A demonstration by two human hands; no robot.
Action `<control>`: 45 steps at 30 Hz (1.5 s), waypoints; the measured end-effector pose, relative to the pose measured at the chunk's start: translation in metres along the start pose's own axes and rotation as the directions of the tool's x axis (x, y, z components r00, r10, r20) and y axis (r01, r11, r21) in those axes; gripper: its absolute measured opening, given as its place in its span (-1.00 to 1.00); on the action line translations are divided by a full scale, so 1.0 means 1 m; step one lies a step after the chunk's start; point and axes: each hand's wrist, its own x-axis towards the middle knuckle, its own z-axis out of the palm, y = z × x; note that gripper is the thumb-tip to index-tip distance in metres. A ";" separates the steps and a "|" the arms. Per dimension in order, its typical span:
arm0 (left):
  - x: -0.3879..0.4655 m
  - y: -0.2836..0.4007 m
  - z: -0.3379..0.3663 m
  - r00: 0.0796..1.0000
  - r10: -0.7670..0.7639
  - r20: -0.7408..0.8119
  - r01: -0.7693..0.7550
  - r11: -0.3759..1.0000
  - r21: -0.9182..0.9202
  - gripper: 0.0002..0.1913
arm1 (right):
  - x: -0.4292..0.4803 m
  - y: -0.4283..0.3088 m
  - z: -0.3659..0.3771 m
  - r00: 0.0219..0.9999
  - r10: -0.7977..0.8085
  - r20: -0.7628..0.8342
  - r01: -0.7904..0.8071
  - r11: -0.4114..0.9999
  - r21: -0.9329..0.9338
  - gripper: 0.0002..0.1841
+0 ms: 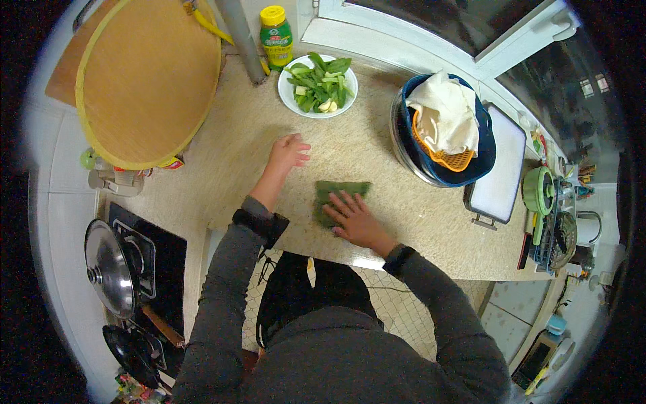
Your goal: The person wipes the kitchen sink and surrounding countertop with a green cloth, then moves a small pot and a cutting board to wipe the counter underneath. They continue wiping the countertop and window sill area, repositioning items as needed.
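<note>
A folded green cloth point(319, 209) lies flat on the speckled beige countertop point(242, 121) in front of me. My right hand point(356, 217) rests on the cloth with its fingers spread, palm down. Left of it, my left hand point(288, 154) hovers over or near the counter, its fingers slightly bent and nothing in them. Beyond my left hand stands a white plate point(283, 93) with chopped leafy greens point(318, 81) and several pale garlic cloves point(328, 106). Part of the cloth is hidden under my right hand.
A yellow-capped jar point(276, 40) stands beside a grey pipe point(242, 40). A round yellow-rimmed board point(151, 81) leans at far left. Blue basin point(484, 151) holds an orange basket point(444, 159) and white cloth point(444, 111). A lidded wok point(108, 270) sits on the gas stove point(171, 252).
</note>
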 end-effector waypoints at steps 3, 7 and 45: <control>0.032 -0.005 0.006 0.998 -0.052 0.037 0.057 0.988 -0.146 -0.53 | -0.029 0.018 -0.004 0.968 0.249 -0.031 -0.249 0.968 -0.004 -0.36; 0.068 -0.005 0.014 0.998 -0.061 -0.004 0.055 0.930 -0.363 -0.57 | -0.040 0.017 -0.001 0.874 0.481 -0.077 -0.482 0.876 -0.005 -0.33; -0.081 -0.054 -0.169 0.905 -0.202 -0.374 0.024 0.903 -0.430 -0.63 | 0.305 0.069 -0.020 0.899 0.284 -0.332 -0.306 0.952 -0.014 -0.30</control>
